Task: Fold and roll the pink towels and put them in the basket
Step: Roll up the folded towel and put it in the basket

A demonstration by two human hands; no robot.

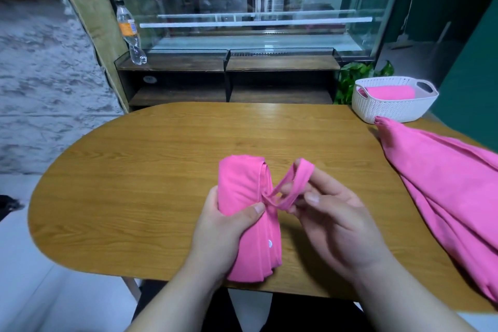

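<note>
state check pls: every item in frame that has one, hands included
Rolled towel: rolled, strap not yet round it.
Strap loop: stretched open.
Left hand: grips the rolled towel.
Right hand: holds the strap loop.
Basket: upright, one finished roll inside.
Loose towel: unrolled, on the table at the right end.
Bottle: standing, cap on.

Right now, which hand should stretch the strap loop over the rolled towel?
Right. The right hand pinches the strap loop, which stands open beside the rolled towel. The left hand grips that towel around its middle, so it likely serves best steadying it.
</note>
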